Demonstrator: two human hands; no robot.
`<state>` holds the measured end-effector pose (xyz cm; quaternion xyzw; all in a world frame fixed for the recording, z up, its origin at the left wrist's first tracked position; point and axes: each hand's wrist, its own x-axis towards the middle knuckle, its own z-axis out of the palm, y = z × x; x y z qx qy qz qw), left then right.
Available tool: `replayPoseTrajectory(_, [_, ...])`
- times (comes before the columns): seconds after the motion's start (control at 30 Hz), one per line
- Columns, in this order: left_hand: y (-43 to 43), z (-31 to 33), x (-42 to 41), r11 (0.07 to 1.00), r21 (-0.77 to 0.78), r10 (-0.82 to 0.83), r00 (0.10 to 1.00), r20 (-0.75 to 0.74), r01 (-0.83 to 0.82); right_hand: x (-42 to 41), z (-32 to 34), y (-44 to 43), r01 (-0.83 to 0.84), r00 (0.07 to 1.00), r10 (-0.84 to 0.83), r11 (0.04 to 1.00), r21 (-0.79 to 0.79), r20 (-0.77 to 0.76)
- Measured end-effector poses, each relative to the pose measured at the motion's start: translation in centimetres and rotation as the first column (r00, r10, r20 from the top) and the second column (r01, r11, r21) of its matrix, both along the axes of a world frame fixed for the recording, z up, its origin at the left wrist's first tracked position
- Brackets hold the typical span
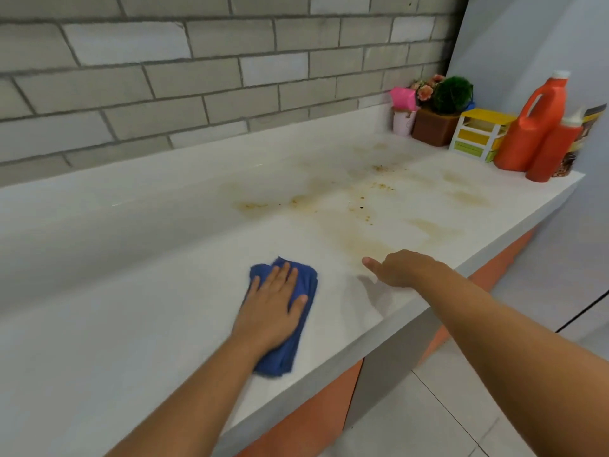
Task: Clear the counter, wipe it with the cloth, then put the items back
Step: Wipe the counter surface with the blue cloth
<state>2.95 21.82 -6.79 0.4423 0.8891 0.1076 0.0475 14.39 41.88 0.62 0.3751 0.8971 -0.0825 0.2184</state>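
My left hand (273,308) lies flat, fingers spread, on a folded blue cloth (304,282) on the white counter (148,324). My right hand (400,268) rests on the counter near its front edge, fingers curled under and thumb pointing left, holding nothing. Brownish stains and crumbs (362,206) cover the counter beyond both hands. At the far right end stand a large orange jug (530,127), a smaller orange bottle (553,150), a yellow and white mini drawer unit (478,135), a potted plant with flowers (441,110) and a pink-topped white cup (403,110).
A grey brick wall (197,77) runs behind the counter's white upstand. A dark printed packet (580,140) leans behind the bottles. Orange cabinet fronts (313,413) sit below the counter, with a tiled floor (445,407) to the right.
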Motion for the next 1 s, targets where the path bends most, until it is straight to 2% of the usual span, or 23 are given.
replayPoseTrajectory(0.07, [-1.0, -0.1, -0.5, 0.999, 0.015, -0.029, 0.999, 0.030, 0.029, -1.5, 1.2, 0.1, -0.027, 0.993, 0.015, 0.995, 0.096, 0.116])
replayPoseTrajectory(0.1, [-1.3, -0.1, -1.6, 1.000, 0.029, -0.011, 0.999, 0.033, 0.010, -2.5, 1.7, -0.1, -0.041, 0.992, 0.021, 0.987, 0.156, 0.127])
replayPoseTrajectory(0.2, [-2.0, -0.2, -6.9, 0.993, 0.029, 0.117, 0.993, 0.037, -0.118, -6.4, 2.2, -1.0, -0.038, 0.998, 0.051, 0.969, 0.246, -0.047])
replayPoseTrajectory(0.3, [-2.8, -0.1, -13.8, 0.966, -0.004, 0.257, 0.966, -0.010, -0.257, -9.5, 1.0, -1.9, -0.155, 0.960, 0.169, 0.985, 0.080, -0.225])
replayPoseTrajectory(0.37, [-2.6, -0.1, -18.3, 0.931, -0.029, 0.362, 0.932, -0.031, -0.363, -10.9, -0.3, -2.1, -0.276, 0.925, 0.256, 0.961, -0.033, -0.280])
replayPoseTrajectory(0.47, [-0.3, 0.2, -21.8, 0.878, -0.097, 0.472, 0.882, 0.002, -0.469, -12.9, -1.7, -2.1, -0.332, 0.907, 0.290, 0.938, -0.098, -0.306])
replayPoseTrajectory(0.53, [1.2, 0.2, -20.8, 0.910, -0.085, 0.405, 0.914, -0.023, -0.405, -14.3, -2.4, -2.4, -0.350, 0.907, 0.308, 0.931, -0.105, -0.287])
replayPoseTrajectory(0.6, [0.9, -0.1, -18.2, 0.975, -0.036, 0.220, 0.975, -0.031, -0.221, -15.5, -2.7, -2.8, -0.372, 0.912, 0.340, 0.922, -0.110, -0.230])
replayPoseTrajectory(0.67, [-0.6, -0.1, -16.8, 0.996, 0.012, 0.094, 0.995, 0.014, -0.094, -16.1, -2.5, -3.0, -0.379, 0.915, 0.355, 0.919, -0.106, -0.192])
replayPoseTrajectory(0.7, [-1.2, -0.1, -17.4, 0.997, 0.018, 0.080, 0.996, 0.032, -0.081, -16.2, -2.3, -3.0, -0.384, 0.913, 0.361, 0.917, -0.105, -0.188])
replayPoseTrajectory(0.83, [-1.5, -0.3, -24.3, 0.975, 0.001, 0.220, 0.974, 0.053, -0.221, -16.0, -1.8, -2.9, -0.398, 0.910, 0.374, 0.909, -0.123, -0.180])
replayPoseTrajectory(1.0, [0.3, -0.1, -32.7, 0.931, 0.034, 0.365, 0.931, -0.010, -0.365, -16.4, -2.1, -2.7, -0.388, 0.918, 0.367, 0.911, -0.142, -0.153])
